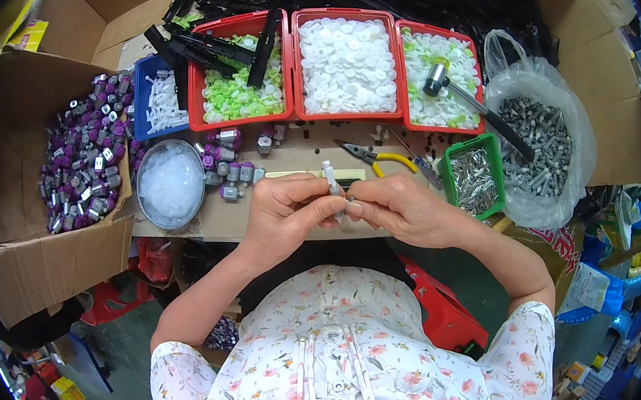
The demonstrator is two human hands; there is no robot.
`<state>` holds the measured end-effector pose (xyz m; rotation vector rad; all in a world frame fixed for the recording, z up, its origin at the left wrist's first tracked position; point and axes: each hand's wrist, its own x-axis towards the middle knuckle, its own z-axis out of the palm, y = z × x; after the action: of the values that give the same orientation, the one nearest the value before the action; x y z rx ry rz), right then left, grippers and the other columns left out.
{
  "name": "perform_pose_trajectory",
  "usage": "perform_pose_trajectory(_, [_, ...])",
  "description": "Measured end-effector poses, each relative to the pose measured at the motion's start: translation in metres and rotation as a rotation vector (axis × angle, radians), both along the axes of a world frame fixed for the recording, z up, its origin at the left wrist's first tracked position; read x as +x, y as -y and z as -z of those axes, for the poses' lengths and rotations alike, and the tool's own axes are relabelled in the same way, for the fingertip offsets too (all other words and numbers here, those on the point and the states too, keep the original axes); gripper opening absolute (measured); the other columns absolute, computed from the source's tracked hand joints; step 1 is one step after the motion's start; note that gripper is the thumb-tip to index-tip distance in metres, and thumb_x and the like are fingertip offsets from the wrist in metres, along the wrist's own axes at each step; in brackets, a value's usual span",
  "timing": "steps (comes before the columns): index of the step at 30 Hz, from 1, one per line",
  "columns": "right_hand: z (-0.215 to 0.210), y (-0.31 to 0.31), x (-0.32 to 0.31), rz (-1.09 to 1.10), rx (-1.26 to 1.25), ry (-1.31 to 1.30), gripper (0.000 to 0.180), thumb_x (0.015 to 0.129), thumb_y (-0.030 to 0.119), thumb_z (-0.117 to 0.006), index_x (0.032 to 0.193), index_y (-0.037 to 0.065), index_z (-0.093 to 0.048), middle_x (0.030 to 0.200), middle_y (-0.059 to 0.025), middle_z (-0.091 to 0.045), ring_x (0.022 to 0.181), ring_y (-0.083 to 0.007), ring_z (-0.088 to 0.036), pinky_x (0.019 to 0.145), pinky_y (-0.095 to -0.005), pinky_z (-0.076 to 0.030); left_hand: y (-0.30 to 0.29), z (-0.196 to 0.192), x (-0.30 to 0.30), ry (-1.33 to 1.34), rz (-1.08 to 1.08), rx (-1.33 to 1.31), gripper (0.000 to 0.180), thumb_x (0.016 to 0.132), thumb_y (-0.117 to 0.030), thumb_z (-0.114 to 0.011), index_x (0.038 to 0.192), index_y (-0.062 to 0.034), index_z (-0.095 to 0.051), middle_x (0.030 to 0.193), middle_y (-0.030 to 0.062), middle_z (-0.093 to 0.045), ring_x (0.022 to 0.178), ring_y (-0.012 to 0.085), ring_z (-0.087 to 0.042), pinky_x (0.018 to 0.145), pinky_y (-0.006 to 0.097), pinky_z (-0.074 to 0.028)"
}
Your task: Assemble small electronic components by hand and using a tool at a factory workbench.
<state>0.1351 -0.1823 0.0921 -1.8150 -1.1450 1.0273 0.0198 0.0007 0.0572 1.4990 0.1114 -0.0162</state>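
Note:
Over the front edge of the bench, my left hand pinches a small white plastic part that stands upright between thumb and fingers. My right hand meets it from the other side, fingertips pressed together at the part's lower end. Whatever small piece those fingertips hold is hidden. Just behind the hands lie a pale strip and yellow-handled pliers. Several grey-and-purple small motors sit left of my left hand. A green basket of metal pins stands beyond my right wrist.
Red trays of white discs and green-white pieces line the back. A hammer rests across the right tray and a bag of metal parts. At left stand a clear bowl, a blue tray and a motor-filled carton.

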Motion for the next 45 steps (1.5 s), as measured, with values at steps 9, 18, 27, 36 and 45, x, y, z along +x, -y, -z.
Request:
perform_pose_trajectory(9, [0.009, 0.001, -0.014, 0.041, 0.168, 0.380, 0.012, 0.088, 0.003, -0.060, 0.081, -0.004, -0.054, 0.075, -0.0219, -0.057, 0.074, -0.0424, -0.060, 0.065, -0.0490, -0.044, 0.006, 0.008, 0.002, -0.080, -0.065, -0.174, 0.012, 0.089, 0.000, -0.068, 0.095, 0.0100, -0.071, 0.086, 0.0094, -0.068, 0.066, 0.0124, -0.065, 0.060, 0.025, -0.059])
perform_pose_trajectory(18, [0.008, 0.004, -0.011, 0.110, 0.194, 0.189, 0.019, 0.094, 0.010, -0.057, 0.081, -0.004, -0.055, 0.073, -0.0218, -0.057, 0.070, -0.0418, -0.059, 0.061, -0.0483, -0.043, 0.012, -0.003, 0.003, 0.050, -0.099, -0.073, 0.011, 0.089, 0.001, -0.068, 0.096, 0.0094, -0.071, 0.086, 0.0099, -0.067, 0.066, 0.0121, -0.064, 0.058, 0.025, -0.058])
perform_pose_trajectory(27, [0.009, 0.012, -0.012, -0.005, 0.213, 0.410, 0.018, 0.097, 0.015, -0.056, 0.088, 0.002, -0.049, 0.076, -0.0177, -0.054, 0.066, -0.0398, -0.058, 0.059, -0.0486, -0.042, 0.011, -0.004, 0.005, 0.003, -0.042, -0.217, 0.011, 0.089, 0.002, -0.067, 0.096, 0.0095, -0.071, 0.087, 0.0112, -0.067, 0.067, 0.0127, -0.065, 0.056, 0.024, -0.058])
perform_pose_trajectory(36, [0.007, 0.007, -0.012, 0.108, 0.281, 0.085, 0.032, 0.103, 0.021, -0.051, 0.079, 0.000, -0.055, 0.063, -0.0126, -0.053, 0.055, -0.0278, -0.056, 0.053, -0.0388, -0.041, 0.010, -0.014, 0.000, 0.131, -0.056, 0.032, 0.011, 0.089, 0.001, -0.067, 0.094, 0.0104, -0.070, 0.086, 0.0104, -0.067, 0.065, 0.0122, -0.065, 0.055, 0.022, -0.056])
perform_pose_trajectory(45, [0.008, 0.007, -0.006, 0.169, 0.136, -0.148, 0.032, 0.103, 0.024, -0.053, 0.083, 0.000, -0.059, 0.064, -0.0020, -0.050, 0.054, -0.0096, -0.048, 0.051, -0.0280, -0.038, 0.019, 0.005, 0.003, 0.034, -0.146, -0.164, 0.015, 0.092, -0.003, -0.066, 0.100, 0.0085, -0.070, 0.083, 0.0078, -0.066, 0.067, 0.0125, -0.066, 0.060, 0.023, -0.056])
